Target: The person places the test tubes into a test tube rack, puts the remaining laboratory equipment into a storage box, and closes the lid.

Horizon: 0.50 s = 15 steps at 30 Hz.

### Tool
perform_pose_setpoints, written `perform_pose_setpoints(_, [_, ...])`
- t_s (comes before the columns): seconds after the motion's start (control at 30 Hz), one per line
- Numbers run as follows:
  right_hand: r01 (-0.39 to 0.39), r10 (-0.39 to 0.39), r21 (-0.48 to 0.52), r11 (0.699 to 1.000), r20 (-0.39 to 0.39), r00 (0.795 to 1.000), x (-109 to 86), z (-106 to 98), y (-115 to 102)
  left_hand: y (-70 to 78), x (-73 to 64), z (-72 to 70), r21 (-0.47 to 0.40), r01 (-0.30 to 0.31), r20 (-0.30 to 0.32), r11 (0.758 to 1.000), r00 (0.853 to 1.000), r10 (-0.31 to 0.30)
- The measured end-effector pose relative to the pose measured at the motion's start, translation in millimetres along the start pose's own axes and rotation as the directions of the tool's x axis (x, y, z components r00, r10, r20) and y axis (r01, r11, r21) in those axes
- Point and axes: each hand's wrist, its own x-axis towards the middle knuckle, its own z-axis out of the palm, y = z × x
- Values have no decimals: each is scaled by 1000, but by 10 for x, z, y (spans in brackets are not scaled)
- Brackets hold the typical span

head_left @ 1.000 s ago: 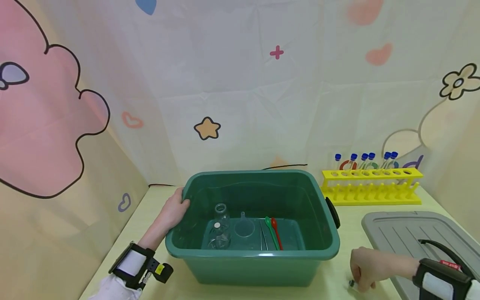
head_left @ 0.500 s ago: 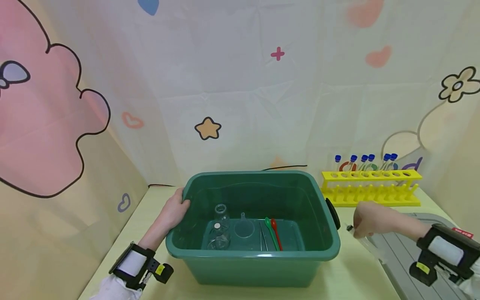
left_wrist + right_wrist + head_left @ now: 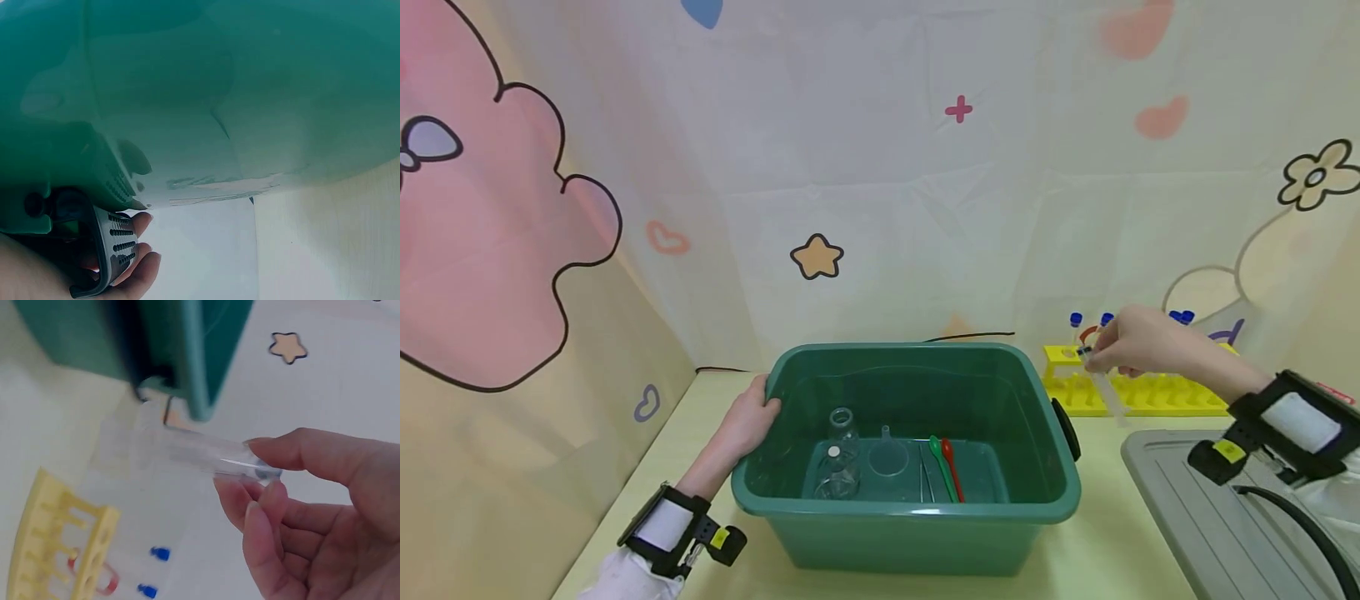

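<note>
A green plastic tub stands mid-table. My left hand is at its left side, fingers curled round the black side handle, as the left wrist view shows. Between thumb and fingertips my right hand pinches a clear syringe near its dark rubber stopper. It is held in the air, right of the tub and overlapping the yellow test tube rack in the head view. In the right wrist view the clear barrel points toward the tub's rim.
Inside the tub are glass bottles, a clear funnel, metal tweezers, a green spoon and a red spoon. Blue-capped tubes stand in the rack. A grey lid lies at the right. A printed curtain hangs behind.
My right hand has risen from the table by the grey lid, carrying the syringe up in front of the test tube rack. The left hand and the tub have stayed put.
</note>
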Motion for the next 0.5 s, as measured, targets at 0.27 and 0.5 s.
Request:
perform_pose_setpoints(0.27, [-4,7,118,993,-18,1000,193,-44,-534,-6,-6,-11,7,-11,-2,1000,1000,11])
perform_pose_setpoints(0.5, [0,-1,144,990,6,1000,393,57,-840,-7,10,-1,11,-15,1,1000,1000,15])
